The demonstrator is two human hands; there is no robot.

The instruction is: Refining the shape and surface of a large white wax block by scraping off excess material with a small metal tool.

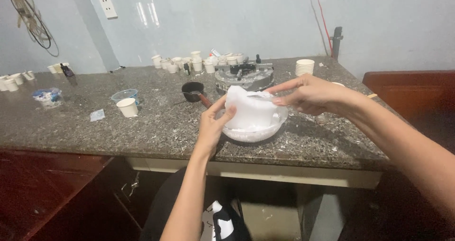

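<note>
A large white waxy block (250, 111) stands in a clear shallow bowl (256, 134) near the front edge of the granite counter (156, 122). My left hand (214, 125) grips the block's left side, thumb and fingers wrapped on it. My right hand (305, 95) is at the block's upper right, fingers pinching a thin pale tool or sliver against its top; what it pinches is too small to tell.
Behind the bowl sit a small black pan (193, 90) with a wooden handle and a round grey metal device (244, 77). Several small white cups (189, 63) line the back; a stack of cups (304, 66), one paper cup (127, 107) and a clear tub (125, 95) stand nearby.
</note>
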